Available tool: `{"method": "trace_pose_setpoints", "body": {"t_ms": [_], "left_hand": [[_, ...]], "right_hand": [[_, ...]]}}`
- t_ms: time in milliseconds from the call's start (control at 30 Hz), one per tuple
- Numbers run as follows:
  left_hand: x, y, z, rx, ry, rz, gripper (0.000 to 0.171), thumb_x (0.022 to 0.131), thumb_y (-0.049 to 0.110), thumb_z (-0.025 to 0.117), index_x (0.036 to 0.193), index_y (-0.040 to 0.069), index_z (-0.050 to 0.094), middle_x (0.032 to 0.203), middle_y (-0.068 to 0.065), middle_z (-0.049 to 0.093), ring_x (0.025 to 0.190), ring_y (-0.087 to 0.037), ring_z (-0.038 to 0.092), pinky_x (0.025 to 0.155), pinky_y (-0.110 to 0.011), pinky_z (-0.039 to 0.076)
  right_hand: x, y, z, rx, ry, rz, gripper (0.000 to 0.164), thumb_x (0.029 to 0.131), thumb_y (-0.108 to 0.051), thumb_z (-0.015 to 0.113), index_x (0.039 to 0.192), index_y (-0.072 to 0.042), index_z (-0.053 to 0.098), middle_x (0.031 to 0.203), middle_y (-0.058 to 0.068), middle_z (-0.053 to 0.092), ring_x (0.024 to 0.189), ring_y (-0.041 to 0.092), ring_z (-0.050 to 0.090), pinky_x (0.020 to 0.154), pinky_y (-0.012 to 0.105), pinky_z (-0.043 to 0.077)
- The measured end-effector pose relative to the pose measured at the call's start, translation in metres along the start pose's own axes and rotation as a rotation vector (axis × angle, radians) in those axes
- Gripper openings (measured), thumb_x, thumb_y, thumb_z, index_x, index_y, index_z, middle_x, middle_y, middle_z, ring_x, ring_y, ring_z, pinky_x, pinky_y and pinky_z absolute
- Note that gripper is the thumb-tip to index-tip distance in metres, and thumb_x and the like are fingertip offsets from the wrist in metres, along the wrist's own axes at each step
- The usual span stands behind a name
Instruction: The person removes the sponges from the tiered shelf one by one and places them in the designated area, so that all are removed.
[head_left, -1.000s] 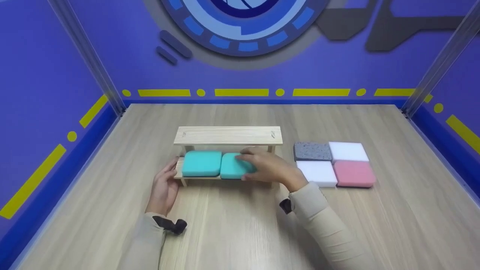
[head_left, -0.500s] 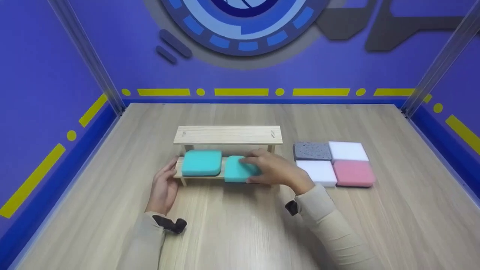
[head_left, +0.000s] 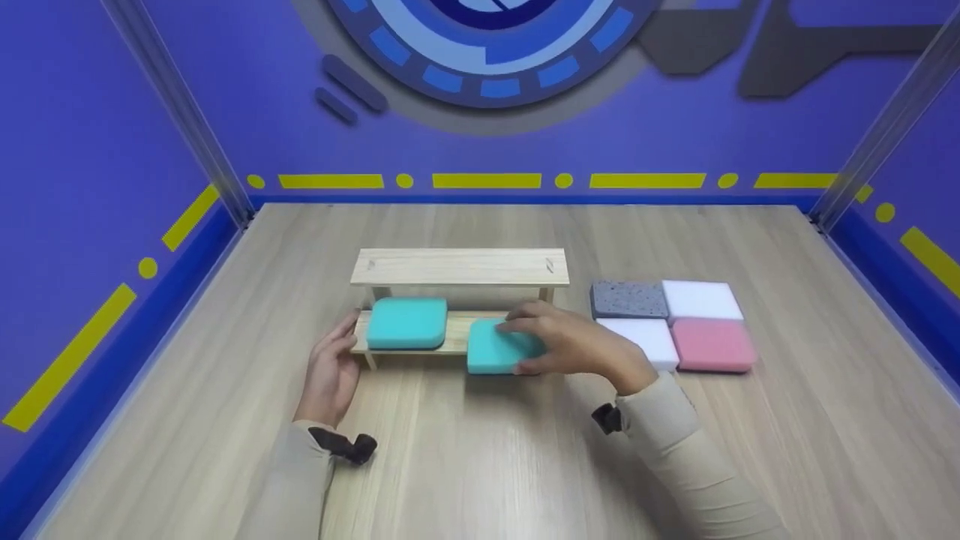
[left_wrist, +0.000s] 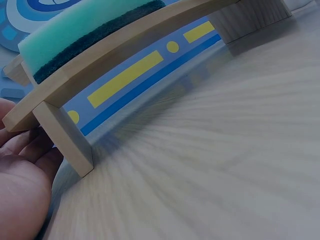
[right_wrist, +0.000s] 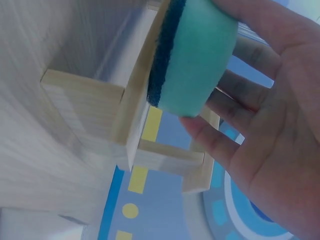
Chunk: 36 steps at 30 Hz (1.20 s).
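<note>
A two-tier wooden rack (head_left: 459, 268) stands mid-table. My left hand (head_left: 330, 379) holds the left end of its lower shelf, fingers tucked by the front leg in the left wrist view. One teal sponge (head_left: 406, 322) sits on that shelf at the left, its dark scouring side down. My right hand (head_left: 574, 341) grips a second teal sponge (head_left: 495, 351) between thumb and fingers at the shelf's right part. In the head view this sponge overhangs the shelf's front edge. In the right wrist view its dark scouring layer (right_wrist: 162, 55) faces the shelf board, right at it.
Right of the rack lies a block of sponges: a grey one (head_left: 628, 300), a white one (head_left: 701, 300), another white one (head_left: 637, 341) partly behind my right wrist, and a pink one (head_left: 712, 345). Blue panels (head_left: 480, 150) wall the wooden table (head_left: 435, 465) at the back and sides.
My right hand has moved the second teal sponge right and toward me, away from the first sponge, widening the gap between them. The left hand stays at the rack's end.
</note>
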<state>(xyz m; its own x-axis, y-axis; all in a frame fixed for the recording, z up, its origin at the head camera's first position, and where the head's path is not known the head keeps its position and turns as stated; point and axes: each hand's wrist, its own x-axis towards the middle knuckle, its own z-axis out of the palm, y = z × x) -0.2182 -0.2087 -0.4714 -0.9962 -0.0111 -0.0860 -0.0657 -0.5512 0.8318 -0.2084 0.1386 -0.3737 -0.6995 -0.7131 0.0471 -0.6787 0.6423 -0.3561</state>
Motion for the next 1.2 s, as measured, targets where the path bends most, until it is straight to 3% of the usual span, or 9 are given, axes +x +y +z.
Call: {"method": "trace_pose_setpoints", "body": {"t_ms": [633,1200], "left_hand": [[0.004,0.000,0.004,-0.023,-0.002,0.019,0.058,0.093,-0.009,0.028,0.149,-0.008,0.016,0.162,-0.014,0.009,0.149,-0.020,0.007,0.122,-0.031,0.008],[0.001,0.000,0.000,0.006,-0.006,0.004,0.056,0.096,-0.006,0.028,0.150,-0.006,0.016,0.162,-0.013,0.008,0.149,-0.020,0.007,0.122,-0.031,0.010]], "right_hand": [[-0.038,0.019,-0.015,0.107,-0.035,0.063,0.062,0.079,-0.024,0.076,0.136,-0.012,0.056,0.134,0.008,0.052,0.117,0.024,0.052,0.101,0.044,0.047],[-0.076,0.039,-0.019,0.176,-0.038,0.156,0.069,0.076,-0.025,0.078,0.139,-0.015,0.052,0.136,0.011,0.048,0.122,0.030,0.046,0.101,0.051,0.045]]}}
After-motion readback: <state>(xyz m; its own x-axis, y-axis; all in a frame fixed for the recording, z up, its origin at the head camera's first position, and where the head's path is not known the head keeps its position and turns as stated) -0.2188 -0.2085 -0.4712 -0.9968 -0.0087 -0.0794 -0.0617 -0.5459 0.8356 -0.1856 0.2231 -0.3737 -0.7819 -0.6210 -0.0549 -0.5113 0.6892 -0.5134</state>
